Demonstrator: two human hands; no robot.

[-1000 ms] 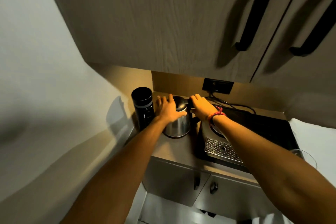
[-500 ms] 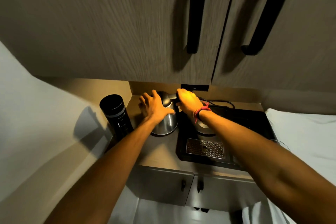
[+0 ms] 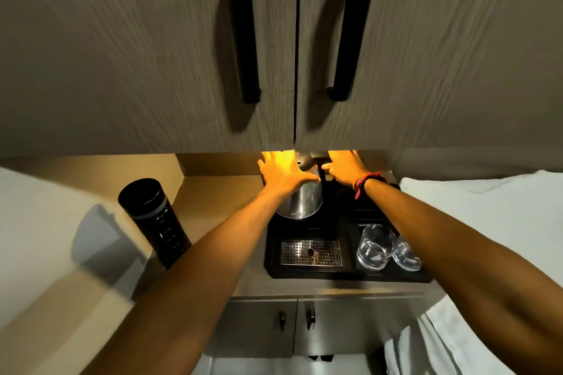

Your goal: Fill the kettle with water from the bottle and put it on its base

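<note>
The kettle (image 3: 300,201) sits on the black tray (image 3: 347,272) at twelve o'clock. The left hand (image 3: 281,172) lies spread against its side, steadying; the right hand (image 3: 344,167) wraps the handle, guiding placement.

A small tea-and-coffee nook is shown, of the kind fitted in a hotel room or compact flat rather than a full kitchen. A narrow counter (image 3: 213,192) is tucked into a corner under wood-grain wall cabinets (image 3: 152,55) with long black handles (image 3: 245,27); two small cupboard doors (image 3: 262,329) are set below it. A black tray (image 3: 350,274) with a perforated metal drip grille (image 3: 310,253) is laid on the counter, and a steel kettle (image 3: 301,201) and two clear glasses (image 3: 376,246) are kept on it. A black flask (image 3: 155,219) is stood by the wall. White bedding (image 3: 487,207) is seen just beside the counter, on the right.
</note>
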